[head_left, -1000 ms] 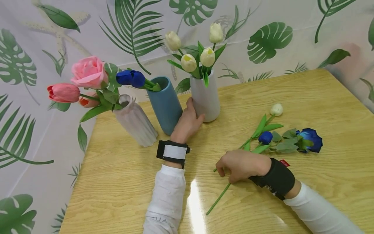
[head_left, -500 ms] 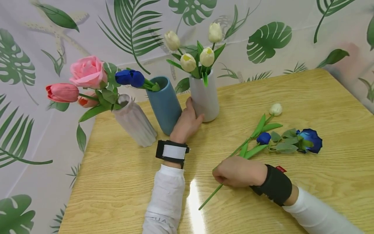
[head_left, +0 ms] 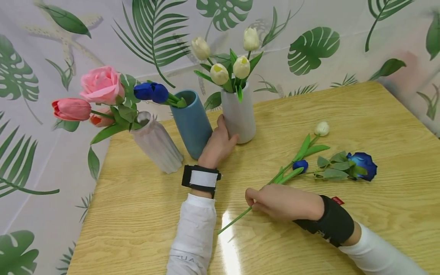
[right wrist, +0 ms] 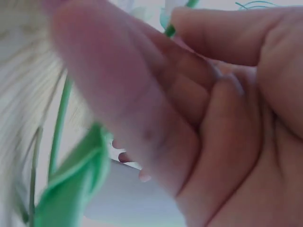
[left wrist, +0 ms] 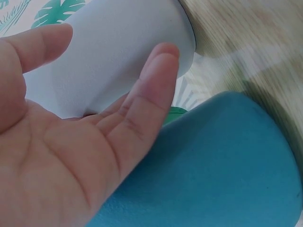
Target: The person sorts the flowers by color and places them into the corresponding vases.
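Note:
My left hand (head_left: 219, 144) sits between the smooth white vase (head_left: 239, 116) and the blue vase (head_left: 191, 126). Its thumb and one finger lie against the lower part of the white vase; in the left wrist view the fingers (left wrist: 151, 85) look loose and mostly straight. White tulips (head_left: 241, 68) stand in that vase. Low over the table, my right hand (head_left: 287, 200) pinches the green stem of a blue tulip (head_left: 300, 166), whose lower end points left toward me. Close beyond that hand lies a white tulip (head_left: 322, 128), its stem beside the blue one's.
A blue rose (head_left: 362, 166) lies on the wooden table (head_left: 371, 236) at right. Blue tulips (head_left: 151, 92) lean left out of the blue vase. A ribbed white vase (head_left: 158, 147) at left holds a pink rose (head_left: 102, 86) and pink tulips. A leaf-patterned cloth (head_left: 275, 23) hangs behind.
My right hand has closed its fingers on the blue tulip's stem and drawn the flower left, turning its lower end further left. The left hand stays by the white vase.

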The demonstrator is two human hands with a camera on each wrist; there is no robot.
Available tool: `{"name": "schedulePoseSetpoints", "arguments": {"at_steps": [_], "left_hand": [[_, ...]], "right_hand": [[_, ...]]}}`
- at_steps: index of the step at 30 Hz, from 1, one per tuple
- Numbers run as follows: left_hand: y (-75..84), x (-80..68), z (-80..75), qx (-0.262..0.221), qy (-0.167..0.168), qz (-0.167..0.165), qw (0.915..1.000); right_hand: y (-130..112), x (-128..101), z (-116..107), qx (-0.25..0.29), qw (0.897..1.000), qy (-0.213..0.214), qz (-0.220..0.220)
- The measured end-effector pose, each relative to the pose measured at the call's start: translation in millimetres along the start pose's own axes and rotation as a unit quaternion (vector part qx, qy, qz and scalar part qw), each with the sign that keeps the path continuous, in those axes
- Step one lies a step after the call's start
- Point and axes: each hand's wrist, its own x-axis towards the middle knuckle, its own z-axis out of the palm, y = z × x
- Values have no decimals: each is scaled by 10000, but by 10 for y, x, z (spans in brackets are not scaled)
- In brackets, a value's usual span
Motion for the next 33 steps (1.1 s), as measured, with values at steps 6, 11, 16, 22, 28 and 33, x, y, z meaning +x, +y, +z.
{"name": "schedulePoseSetpoints", "arguments": {"at_steps": [6,11,16,22,28,33], "left_hand": [[10,-9,-7,-16,-18,-42,10000],[5,-2,-1,25,-25,-79,10000],[5,0,1,56,32,-32,10000],[15,0,-3,-128,10,45,9999],[31,-3,-23,-24,-77,-45,10000],[29,-12,-19,-2,-60,-44,10000]], "right_hand": [[16,-22,-65,1372,9896,360,237],[22,-21,-118,2817,9536,887,590],[-32,-11,-138,4150,8909,1674,778],[-253,-17,-64,6170,7182,3088,908],[-378,-44,-5,7391,5662,3531,923],[-325,-21,25,8317,4655,2940,715]]}}
